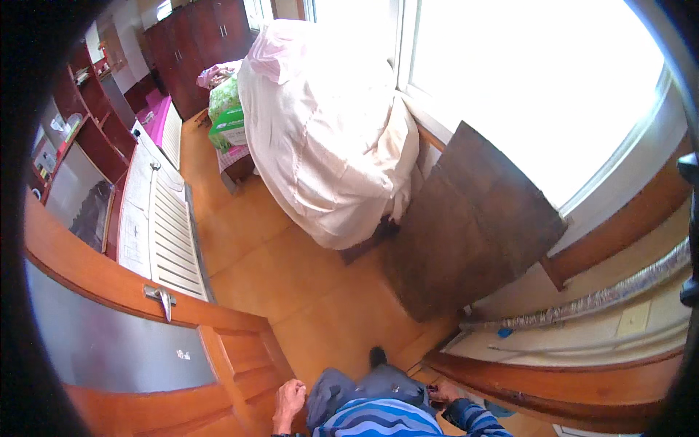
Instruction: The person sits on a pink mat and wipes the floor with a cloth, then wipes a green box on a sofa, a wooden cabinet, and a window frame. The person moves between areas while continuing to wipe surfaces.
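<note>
My left hand hangs at my left side with its fingers curled in and nothing visible in them. It is nearest to the panelled wooden door, which has a frosted glass pane and a metal lever handle. My right hand is low by my right hip, beside my grey trousers. Something small and dark shows at its fingers; whether it is held is unclear. One dark shoe tip points forward on the orange-brown floor.
A large pale cloth drapes over a bulky thing ahead. Right of it, a dark brown board leans by the bright window. Green boxes stand behind, left. A white radiator lines the left wall; a wooden frame is at right.
</note>
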`<action>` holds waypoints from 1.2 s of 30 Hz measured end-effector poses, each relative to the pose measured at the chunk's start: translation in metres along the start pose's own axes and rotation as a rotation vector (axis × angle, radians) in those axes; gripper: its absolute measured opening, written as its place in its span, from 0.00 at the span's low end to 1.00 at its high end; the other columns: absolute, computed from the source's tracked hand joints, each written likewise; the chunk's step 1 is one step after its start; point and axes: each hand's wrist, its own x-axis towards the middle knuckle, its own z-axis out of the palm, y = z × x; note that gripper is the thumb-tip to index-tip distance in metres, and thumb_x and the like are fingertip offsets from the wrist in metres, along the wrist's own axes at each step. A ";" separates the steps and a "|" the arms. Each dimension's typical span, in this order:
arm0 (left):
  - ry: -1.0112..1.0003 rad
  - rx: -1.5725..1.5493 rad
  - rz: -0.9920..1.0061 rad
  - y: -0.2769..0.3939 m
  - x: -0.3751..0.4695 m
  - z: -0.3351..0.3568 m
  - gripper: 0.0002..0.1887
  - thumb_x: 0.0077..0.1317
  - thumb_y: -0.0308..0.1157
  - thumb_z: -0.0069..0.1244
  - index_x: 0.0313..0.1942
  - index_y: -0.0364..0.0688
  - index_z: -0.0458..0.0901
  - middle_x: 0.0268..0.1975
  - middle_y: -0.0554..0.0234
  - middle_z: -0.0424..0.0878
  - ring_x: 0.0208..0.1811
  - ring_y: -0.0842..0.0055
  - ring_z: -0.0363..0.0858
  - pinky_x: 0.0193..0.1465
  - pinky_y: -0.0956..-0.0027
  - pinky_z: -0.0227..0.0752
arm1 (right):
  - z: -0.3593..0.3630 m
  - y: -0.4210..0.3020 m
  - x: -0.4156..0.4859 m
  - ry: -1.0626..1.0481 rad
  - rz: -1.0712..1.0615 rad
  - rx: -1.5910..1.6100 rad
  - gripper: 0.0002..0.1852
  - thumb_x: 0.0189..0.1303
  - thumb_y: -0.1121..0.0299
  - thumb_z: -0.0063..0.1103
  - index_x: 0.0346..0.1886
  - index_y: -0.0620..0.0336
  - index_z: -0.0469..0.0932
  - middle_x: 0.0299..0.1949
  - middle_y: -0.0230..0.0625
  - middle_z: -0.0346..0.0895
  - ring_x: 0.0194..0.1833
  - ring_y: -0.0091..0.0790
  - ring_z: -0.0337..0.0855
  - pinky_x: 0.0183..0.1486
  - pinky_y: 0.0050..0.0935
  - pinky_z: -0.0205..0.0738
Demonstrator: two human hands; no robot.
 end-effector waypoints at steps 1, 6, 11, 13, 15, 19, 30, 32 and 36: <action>0.004 -0.013 0.003 0.003 0.007 -0.001 0.11 0.68 0.35 0.57 0.44 0.38 0.88 0.43 0.47 0.91 0.47 0.52 0.89 0.52 0.52 0.82 | -0.015 -0.014 0.004 0.069 -0.019 -0.171 0.20 0.57 0.56 0.70 0.48 0.59 0.86 0.33 0.43 0.88 0.33 0.43 0.90 0.38 0.43 0.83; -0.010 -0.055 -0.051 -0.001 0.041 -0.010 0.12 0.67 0.36 0.59 0.43 0.38 0.88 0.42 0.47 0.91 0.45 0.52 0.90 0.51 0.52 0.82 | -0.063 -0.067 0.043 0.216 -0.102 -0.298 0.30 0.51 0.46 0.71 0.49 0.60 0.87 0.38 0.52 0.89 0.44 0.51 0.90 0.50 0.46 0.82; -0.031 -0.083 0.030 -0.004 0.113 -0.031 0.11 0.67 0.36 0.59 0.43 0.38 0.88 0.42 0.46 0.92 0.45 0.52 0.90 0.51 0.53 0.82 | -0.080 -0.133 0.051 0.273 -0.086 -0.290 0.33 0.50 0.43 0.70 0.50 0.62 0.86 0.47 0.55 0.88 0.52 0.52 0.89 0.55 0.46 0.80; -0.004 -0.078 0.110 0.004 0.151 -0.048 0.11 0.68 0.36 0.58 0.43 0.37 0.88 0.41 0.46 0.92 0.45 0.52 0.91 0.51 0.53 0.83 | -0.078 -0.173 0.052 0.232 -0.017 -0.284 0.36 0.52 0.42 0.69 0.54 0.63 0.84 0.50 0.57 0.87 0.55 0.56 0.87 0.58 0.48 0.79; -0.020 -0.130 0.165 0.021 0.187 -0.067 0.11 0.68 0.35 0.58 0.45 0.37 0.88 0.43 0.45 0.91 0.46 0.53 0.91 0.51 0.53 0.83 | -0.073 -0.208 0.051 0.246 -0.018 -0.243 0.36 0.53 0.42 0.68 0.56 0.63 0.83 0.51 0.58 0.87 0.56 0.58 0.86 0.58 0.49 0.79; -0.076 -0.115 0.362 0.069 0.259 -0.097 0.11 0.68 0.33 0.58 0.47 0.37 0.86 0.42 0.45 0.90 0.44 0.54 0.91 0.49 0.54 0.83 | -0.067 -0.256 0.047 0.387 -0.152 -0.131 0.33 0.57 0.40 0.65 0.55 0.58 0.84 0.52 0.56 0.86 0.55 0.60 0.86 0.56 0.52 0.80; -0.248 -0.161 0.674 0.232 0.362 -0.099 0.11 0.69 0.30 0.57 0.49 0.36 0.85 0.44 0.49 0.88 0.41 0.61 0.90 0.46 0.60 0.83 | -0.107 -0.251 0.014 0.716 0.006 0.256 0.31 0.53 0.47 0.68 0.52 0.64 0.84 0.50 0.56 0.87 0.55 0.57 0.87 0.59 0.48 0.80; -0.282 -0.148 0.688 0.258 0.374 -0.089 0.11 0.69 0.27 0.57 0.50 0.35 0.85 0.42 0.50 0.88 0.38 0.65 0.90 0.43 0.63 0.84 | -0.122 -0.238 0.011 0.822 0.044 0.320 0.29 0.55 0.48 0.67 0.51 0.63 0.84 0.49 0.58 0.86 0.54 0.61 0.86 0.57 0.52 0.80; -0.332 -0.093 0.799 0.310 0.390 -0.072 0.11 0.69 0.26 0.56 0.51 0.34 0.83 0.44 0.50 0.87 0.40 0.65 0.90 0.46 0.63 0.83 | -0.156 -0.223 0.005 0.925 0.067 0.474 0.28 0.55 0.49 0.67 0.51 0.63 0.83 0.51 0.59 0.85 0.54 0.63 0.85 0.57 0.53 0.79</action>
